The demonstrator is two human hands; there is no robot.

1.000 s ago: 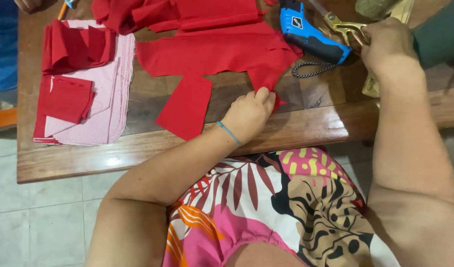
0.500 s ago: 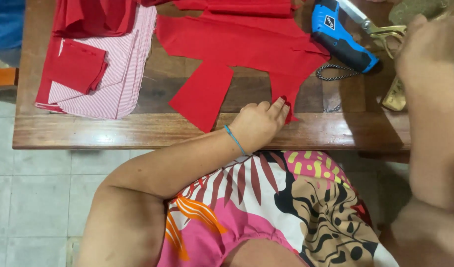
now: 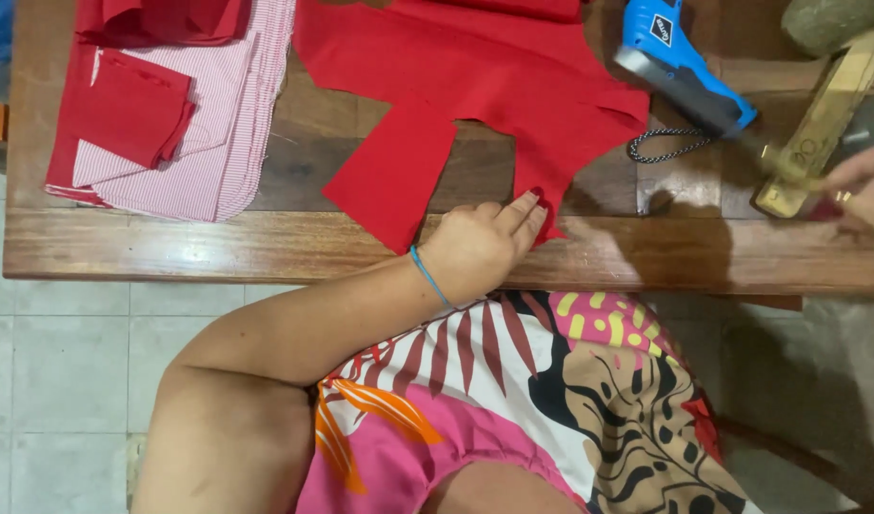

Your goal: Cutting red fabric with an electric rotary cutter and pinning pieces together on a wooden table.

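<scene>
Left hand (image 3: 485, 243) lies flat, fingers pinning a red cloth (image 3: 475, 71) edge near the table (image 3: 266, 252) front; right hand (image 3: 861, 186), blurred at the frame's edge, pinches a small object beside a wooden ruler (image 3: 823, 119); its grip unclear.

A bare strip of the brown wooden counter (image 3: 218, 249) runs along the near edge, open to a passing hand. Left, a pile of folded red and pink-striped cloth (image 3: 175, 114) blocks the way. In the middle, a large flat cut piece of red fabric (image 3: 466, 86) spreads, with open wood between the two. Right, a blue plastic glue gun (image 3: 680, 57), its black coiled cord (image 3: 667, 145) and a yellowish wooden ruler (image 3: 823, 133) crowd the surface.
</scene>
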